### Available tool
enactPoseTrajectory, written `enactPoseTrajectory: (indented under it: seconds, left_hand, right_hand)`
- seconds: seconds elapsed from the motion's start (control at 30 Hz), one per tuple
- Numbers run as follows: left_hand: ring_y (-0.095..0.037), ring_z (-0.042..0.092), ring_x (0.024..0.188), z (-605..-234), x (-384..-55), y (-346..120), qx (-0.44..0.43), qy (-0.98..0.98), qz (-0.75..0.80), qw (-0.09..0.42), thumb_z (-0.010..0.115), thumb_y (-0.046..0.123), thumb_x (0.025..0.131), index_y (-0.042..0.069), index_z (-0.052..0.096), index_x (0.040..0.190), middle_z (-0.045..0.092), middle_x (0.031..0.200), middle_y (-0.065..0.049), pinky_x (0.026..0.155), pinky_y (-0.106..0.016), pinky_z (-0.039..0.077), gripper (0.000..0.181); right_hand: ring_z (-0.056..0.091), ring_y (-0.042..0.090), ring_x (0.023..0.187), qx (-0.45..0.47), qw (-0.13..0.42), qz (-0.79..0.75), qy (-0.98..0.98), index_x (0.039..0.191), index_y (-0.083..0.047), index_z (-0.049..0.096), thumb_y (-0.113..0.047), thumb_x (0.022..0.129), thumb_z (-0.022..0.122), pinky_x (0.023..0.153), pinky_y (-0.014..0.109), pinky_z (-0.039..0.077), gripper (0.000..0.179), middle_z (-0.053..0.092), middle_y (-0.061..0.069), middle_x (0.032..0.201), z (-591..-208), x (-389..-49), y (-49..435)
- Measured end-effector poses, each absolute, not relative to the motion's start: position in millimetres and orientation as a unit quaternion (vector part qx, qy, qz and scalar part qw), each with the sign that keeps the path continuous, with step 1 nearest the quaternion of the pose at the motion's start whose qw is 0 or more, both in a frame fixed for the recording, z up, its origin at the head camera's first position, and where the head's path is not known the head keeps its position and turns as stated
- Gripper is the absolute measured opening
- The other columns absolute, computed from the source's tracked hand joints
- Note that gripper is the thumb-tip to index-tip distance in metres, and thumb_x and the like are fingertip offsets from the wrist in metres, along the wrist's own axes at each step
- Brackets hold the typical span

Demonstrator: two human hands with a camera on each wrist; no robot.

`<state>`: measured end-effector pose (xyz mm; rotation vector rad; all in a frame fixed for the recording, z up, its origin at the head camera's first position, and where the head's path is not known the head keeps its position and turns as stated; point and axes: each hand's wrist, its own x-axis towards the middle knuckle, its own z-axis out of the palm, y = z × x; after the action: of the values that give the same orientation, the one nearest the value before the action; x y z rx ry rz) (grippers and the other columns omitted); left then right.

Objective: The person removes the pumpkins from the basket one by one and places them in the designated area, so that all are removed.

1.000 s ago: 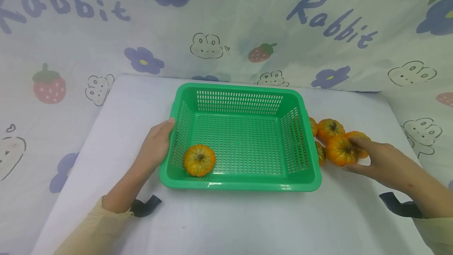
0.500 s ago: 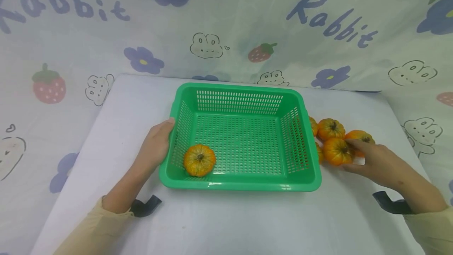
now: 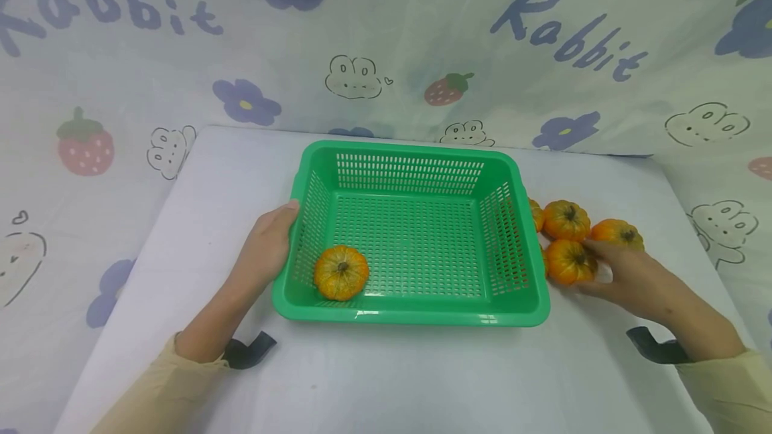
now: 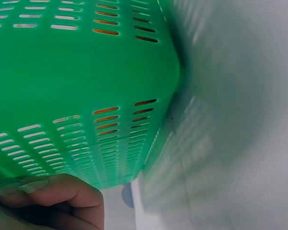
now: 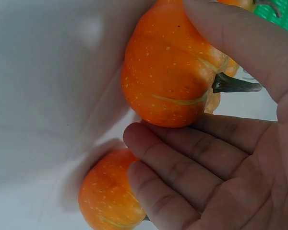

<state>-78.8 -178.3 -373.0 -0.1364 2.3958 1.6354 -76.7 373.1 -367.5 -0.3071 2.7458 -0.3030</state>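
Observation:
A green plastic basket (image 3: 410, 317) with slotted walls sits mid-table, one small orange pumpkin (image 3: 341, 273) in its near left corner. My left hand (image 3: 264, 246) grips the basket's left side; in the left wrist view its curled fingers (image 4: 62, 191) show by the slotted wall. To the basket's right, my right hand (image 3: 642, 280) holds another small pumpkin (image 3: 568, 262), thumb on one side and fingers on the other. The right wrist view shows this pumpkin (image 5: 168, 72) with its dark stem toward the palm, and a neighbouring pumpkin (image 5: 108, 191) below the fingers.
Beside the held pumpkin lie a pumpkin (image 3: 567, 220) behind it and one (image 3: 618, 234) to its right. More peek out past the basket's right wall, partly hidden. The white table (image 3: 386, 380) ends at a patterned cloth backdrop (image 3: 398, 32).
My right hand and the pumpkin it holds have shifted left, toward the basket, away from the pumpkin on the right, which now shows more. The left hand and basket stay put.

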Motion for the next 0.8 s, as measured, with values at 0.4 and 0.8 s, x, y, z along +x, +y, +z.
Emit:
enactPoseTrajectory:
  seconds: [0.4,0.8]
  left_hand:
    - [-0.030,0.068,0.104,-372.2,-78.8,-177.2,-0.049,0.819,0.559,0.119,0.021,0.054,0.113,0.001,0.046,0.153,0.065,0.121,-0.022,0.081,-0.036,0.062,0.071]
    - [-0.030,0.066,0.105,-374.3,-79.3,-178.9,-0.052,0.819,0.557,0.124,0.021,0.057,0.112,0.002,0.046,0.154,0.064,0.123,-0.021,0.083,-0.036,0.060,0.073]
  right_hand:
    - [0.058,0.057,0.117,-0.109,0.182,-0.104,0.972,0.145,0.017,0.047,-0.048,0.085,0.086,0.091,0.072,0.049,0.096,0.061,0.038,0.130,-368.6,-77.1,372.8]
    - [0.057,0.058,0.117,-0.109,0.182,-0.097,0.972,0.144,0.017,0.047,-0.047,0.085,0.087,0.091,0.073,0.049,0.096,0.059,0.039,0.132,-365.1,-76.0,371.8]
